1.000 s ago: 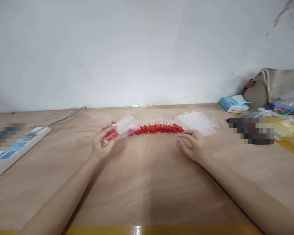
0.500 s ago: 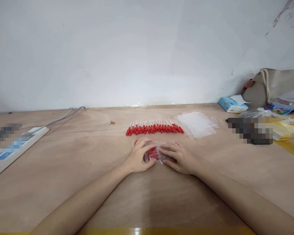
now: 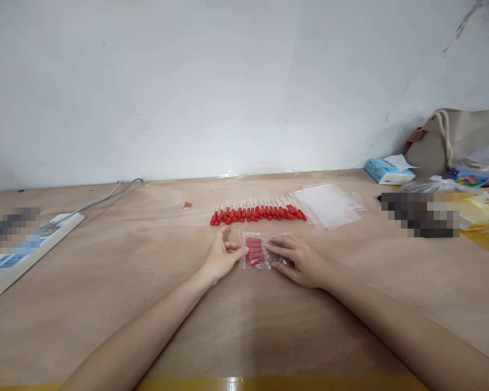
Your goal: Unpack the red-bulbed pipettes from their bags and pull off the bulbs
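Note:
A clear zip bag lies flat on the table, with several red rubber bulbs in a stack showing through its left part. At its left edge is my left hand, thumb touching the plastic and the other fingers spread apart. My right hand rests with outstretched fingers on the right part of the bag and partly hides it. Just beyond lies a row of droppers, clear thin tubes with red bulbs toward me. Beside the row are several flat clear bags.
On the left a white power strip carries a grey cable. A blue tissue pack, a beige bag and a yellow package crowd the right side, near a blurred-out dark object. The wall bounds the table.
My left hand has drawn back to the left and opened out, uncovering the left end of the bag and the red bulbs. My right hand has stayed on the bag.

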Demonstrator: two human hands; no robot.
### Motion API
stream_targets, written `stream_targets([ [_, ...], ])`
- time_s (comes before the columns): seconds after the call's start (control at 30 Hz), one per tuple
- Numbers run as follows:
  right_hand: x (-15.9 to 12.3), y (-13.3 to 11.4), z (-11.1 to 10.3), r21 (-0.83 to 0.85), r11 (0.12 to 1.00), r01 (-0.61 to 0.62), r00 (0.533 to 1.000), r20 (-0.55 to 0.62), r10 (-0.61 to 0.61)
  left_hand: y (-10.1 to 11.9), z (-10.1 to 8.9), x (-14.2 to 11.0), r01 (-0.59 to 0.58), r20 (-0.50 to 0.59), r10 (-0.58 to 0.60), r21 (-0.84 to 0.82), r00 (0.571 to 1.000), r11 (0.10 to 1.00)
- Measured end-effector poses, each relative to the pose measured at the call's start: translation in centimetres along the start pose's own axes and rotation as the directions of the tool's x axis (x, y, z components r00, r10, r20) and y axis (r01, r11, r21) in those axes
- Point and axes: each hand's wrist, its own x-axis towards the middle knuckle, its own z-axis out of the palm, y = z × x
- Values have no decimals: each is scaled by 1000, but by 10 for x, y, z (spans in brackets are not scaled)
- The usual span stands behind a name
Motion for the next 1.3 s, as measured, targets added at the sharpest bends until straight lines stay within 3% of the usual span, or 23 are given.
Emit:
stream_targets([
  [0.17,1,0,0,11,999,-32,999,16,32,0,-5,8,109,76,-103,-87,992,990],
  [0.37,19,-6,1,13,1000,-14,990,-143,15,0,-7,11,28,202,-3,-120,979,992],
  [0.47,37,-9,0,-113,990,87,978,-178,-106,-1,-7,11,-8,231,29,-89,973,996],
  [0.67,61,-11,-6,-338,860,382,910,-26,-414,-3,-6,9,-63,264,75,-53,962,997],
  [0.8,62,-10,-4,-325,827,458,873,-10,-487,-6,-7,8,-92,265,93,-16,960,996],
  [0.97,57,-8,3,-296,847,442,857,-139,-496,-8,-7,8,-102,298,93,14,950,995],
  [1.03,54,-6,6,-314,851,422,856,-170,-488,-9,-9,8,-155,310,128,65,942,986],
  [1.1,51,-4,8,-338,848,407,860,-171,-481,-10,-14,10,-312,308,247,180,919,933],
  [1.13,50,-3,10,-346,847,403,863,-166,-478,-10,-17,10,-432,315,347,263,884,863],
  [1.17,49,-2,11,-350,849,396,867,-163,-471,-10,-21,11,-567,344,460,350,818,746],
  [1.23,48,0,13,-347,858,379,875,-167,-454,-9,-27,13,-792,467,650,464,600,398],
  [1.3,48,1,15,-335,870,361,881,-183,-436,-8,-31,15,-878,586,731,476,349,38],
])
